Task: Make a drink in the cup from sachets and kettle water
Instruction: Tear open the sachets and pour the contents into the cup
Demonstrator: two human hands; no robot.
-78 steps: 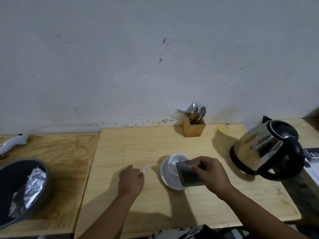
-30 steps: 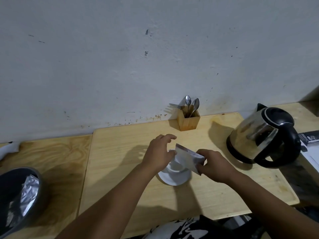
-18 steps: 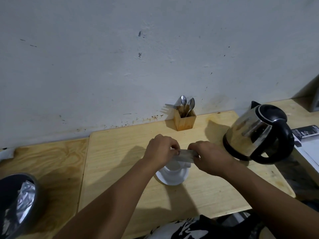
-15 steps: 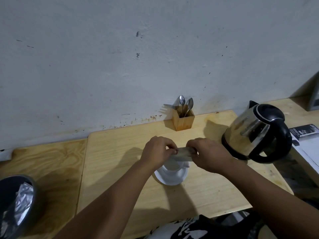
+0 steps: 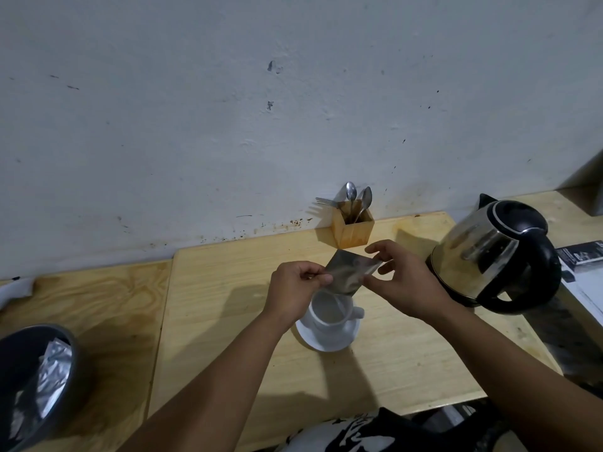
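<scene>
Head view: left hand (image 5: 291,290) and right hand (image 5: 403,286) both pinch a silver sachet (image 5: 350,272) just above the white cup (image 5: 329,313); kettle (image 5: 496,256) right of cup.

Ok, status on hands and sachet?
Left hand and right hand pinch silver foil sachet above white ceramic cup. Steel kettle untouched. Nothing obstructing.
</scene>
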